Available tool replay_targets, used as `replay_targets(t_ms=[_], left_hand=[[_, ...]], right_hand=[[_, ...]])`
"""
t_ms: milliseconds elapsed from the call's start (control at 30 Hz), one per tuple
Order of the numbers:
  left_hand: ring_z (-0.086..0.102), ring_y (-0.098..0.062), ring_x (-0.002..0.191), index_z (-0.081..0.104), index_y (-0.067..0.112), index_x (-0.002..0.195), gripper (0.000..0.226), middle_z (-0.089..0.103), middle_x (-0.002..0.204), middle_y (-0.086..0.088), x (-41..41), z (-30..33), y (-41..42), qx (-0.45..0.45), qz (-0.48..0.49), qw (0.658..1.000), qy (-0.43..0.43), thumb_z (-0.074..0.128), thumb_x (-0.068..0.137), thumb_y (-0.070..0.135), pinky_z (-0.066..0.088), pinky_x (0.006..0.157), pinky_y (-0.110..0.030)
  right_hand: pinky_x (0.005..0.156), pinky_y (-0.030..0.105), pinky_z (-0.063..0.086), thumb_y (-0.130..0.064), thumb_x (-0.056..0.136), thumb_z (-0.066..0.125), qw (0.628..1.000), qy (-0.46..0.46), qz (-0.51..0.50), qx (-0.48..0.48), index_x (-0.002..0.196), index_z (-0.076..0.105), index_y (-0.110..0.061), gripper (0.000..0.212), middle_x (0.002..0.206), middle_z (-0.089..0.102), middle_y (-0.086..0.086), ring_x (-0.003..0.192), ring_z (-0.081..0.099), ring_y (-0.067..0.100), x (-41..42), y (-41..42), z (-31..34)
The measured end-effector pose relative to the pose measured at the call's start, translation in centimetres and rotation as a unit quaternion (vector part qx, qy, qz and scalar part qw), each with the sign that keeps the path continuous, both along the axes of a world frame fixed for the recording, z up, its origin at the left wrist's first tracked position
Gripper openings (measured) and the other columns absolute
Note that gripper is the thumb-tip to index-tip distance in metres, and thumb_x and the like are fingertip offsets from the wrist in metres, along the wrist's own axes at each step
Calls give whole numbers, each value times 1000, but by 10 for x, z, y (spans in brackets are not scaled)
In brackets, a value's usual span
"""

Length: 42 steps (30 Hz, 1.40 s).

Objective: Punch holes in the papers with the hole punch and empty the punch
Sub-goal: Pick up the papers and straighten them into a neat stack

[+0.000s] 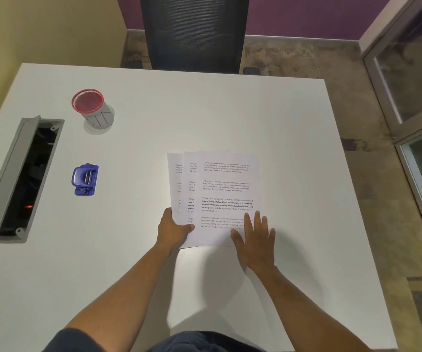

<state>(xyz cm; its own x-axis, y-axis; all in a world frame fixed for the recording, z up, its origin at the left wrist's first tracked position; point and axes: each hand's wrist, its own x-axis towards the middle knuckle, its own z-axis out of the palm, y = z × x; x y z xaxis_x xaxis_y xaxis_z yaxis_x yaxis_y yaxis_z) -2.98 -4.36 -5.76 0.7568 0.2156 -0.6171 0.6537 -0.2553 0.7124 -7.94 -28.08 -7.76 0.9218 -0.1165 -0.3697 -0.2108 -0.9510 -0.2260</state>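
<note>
An office: white desk [230,110] with cable tray [14,184], mesh chair [194,34].

The papers [220,194] are thin, matt white printed sheets lying on a smooth, matt white table [281,148]. At nine o'clock the hole punch [85,179] is glossy blue plastic with shiny metal pins. At ten o'clock stands a red wire-mesh cup [91,107]; the cable tray [19,179] is matt grey metal.

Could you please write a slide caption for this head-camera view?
Left hand grips fanned white printed papers, open right hand rests on them; blue plastic hole punch sits untouched.
</note>
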Motion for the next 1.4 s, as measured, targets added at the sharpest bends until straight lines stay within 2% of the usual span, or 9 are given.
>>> replay_targets(t_ms=[300, 500, 600, 667, 800, 867, 967, 1100, 1400], left_hand=[[61, -26, 110, 50, 17, 119, 61, 64, 118, -1, 1, 5, -8, -42, -16, 998, -52, 83, 70, 9, 52, 93, -47], [63, -6, 104, 51, 31, 115, 62, 65, 112, 13, 2, 16, 10, -95, -17, 992, -76, 86, 69, 9, 54, 86, -30], [65, -16, 108, 53, 26, 119, 67, 68, 117, 4, 2, 23, 21, -135, -16, 988, -78, 88, 66, 9, 54, 91, -38], [64, -24, 113, 51, 19, 127, 75, 68, 122, -3, 0, 29, 29, -164, -21, 983, -79, 89, 62, 11, 52, 95, -47], [65, -23, 113, 53, 28, 127, 80, 68, 124, 0, -6, 42, 44, -199, -70, 975, -71, 93, 59, 20, 54, 91, -46], [65, -19, 114, 52, 30, 129, 82, 67, 125, 3, -12, 47, 51, -194, -101, 974, -58, 94, 59, 23, 53, 93, -44], [64, -22, 116, 49, 22, 133, 88, 67, 126, -1, -27, 44, 54, -201, -110, 973, -36, 94, 56, 18, 51, 98, -48], [64, -24, 114, 50, 21, 129, 89, 68, 124, -2, -49, 39, 53, -194, -112, 975, -12, 96, 52, 20, 52, 96, -48], [71, -16, 100, 52, 26, 121, 64, 73, 111, 6, -56, 43, 53, -149, -114, 982, -7, 83, 70, 3, 59, 82, -35]], right_hand=[[119, 49, 2, -61, 97, 24, 998, 9, 56, -15, 155, 10, -22, 72, 164, 3, 11, 151, 0, 29, -4, -1, -5], [116, 37, 24, -43, 96, 52, 966, -79, -138, 206, 146, 37, -10, 63, 156, 32, 12, 144, 29, 25, 6, -1, 12], [107, 29, 34, -39, 92, 62, 887, -80, -287, 352, 141, 42, -13, 59, 146, 47, 6, 128, 46, 17, 13, -2, 27], [106, 32, 38, -38, 93, 62, 796, -29, -373, 475, 139, 46, -12, 55, 140, 52, 3, 121, 51, 13, 22, -7, 37], [112, 55, 35, -21, 97, 55, 600, 101, -344, 716, 135, 52, -5, 42, 136, 59, 17, 125, 56, 34, 29, -28, 53], [114, 57, 31, -15, 97, 54, 558, 146, -320, 752, 140, 47, -6, 44, 140, 54, 18, 130, 51, 36, 27, -33, 57], [111, 59, 34, -4, 91, 59, 563, 179, -325, 738, 138, 50, -6, 48, 138, 57, 19, 126, 54, 39, 19, -29, 50], [99, 57, 47, 7, 83, 66, 629, 201, -345, 667, 133, 55, -3, 51, 126, 65, 19, 113, 63, 39, 2, -16, 38], [70, 30, 60, 6, 87, 64, 747, 125, -320, 569, 126, 60, -11, 43, 106, 74, -2, 93, 73, 15, 11, -8, 56]])
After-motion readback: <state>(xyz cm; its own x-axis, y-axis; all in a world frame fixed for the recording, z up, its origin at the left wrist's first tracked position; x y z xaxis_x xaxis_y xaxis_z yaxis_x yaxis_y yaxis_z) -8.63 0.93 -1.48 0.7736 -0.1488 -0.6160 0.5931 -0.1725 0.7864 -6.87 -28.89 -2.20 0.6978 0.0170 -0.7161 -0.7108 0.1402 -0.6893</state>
